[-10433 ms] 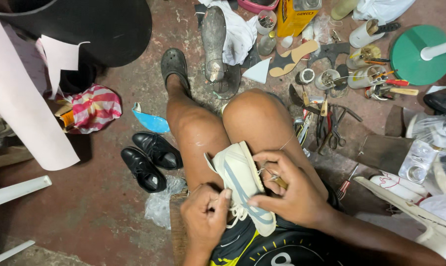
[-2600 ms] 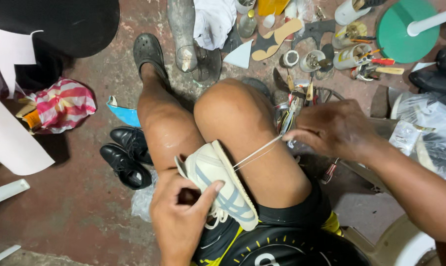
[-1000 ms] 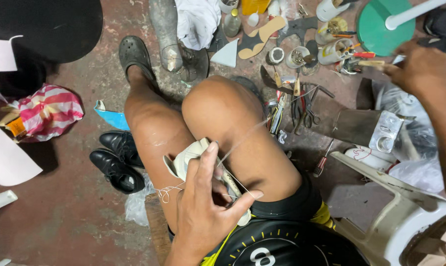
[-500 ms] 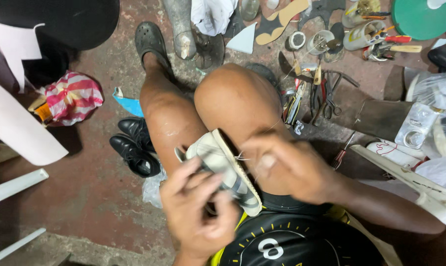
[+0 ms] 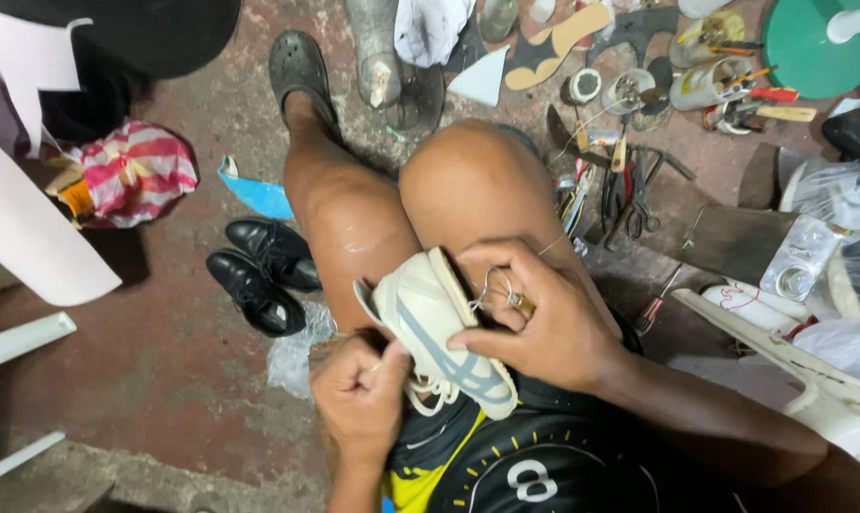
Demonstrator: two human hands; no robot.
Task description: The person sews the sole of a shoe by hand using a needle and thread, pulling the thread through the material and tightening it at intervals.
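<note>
Both hands (image 5: 468,366) on cream sneaker (image 5: 439,332), perhaps stitching

I see a small cream-white leather sneaker with grey-blue side stripes and white laces (image 5: 437,334) lying tilted across the thighs, its sole edge turned up toward the knees. A thin pale thread (image 5: 495,282) loops out from its sole seam.
</note>
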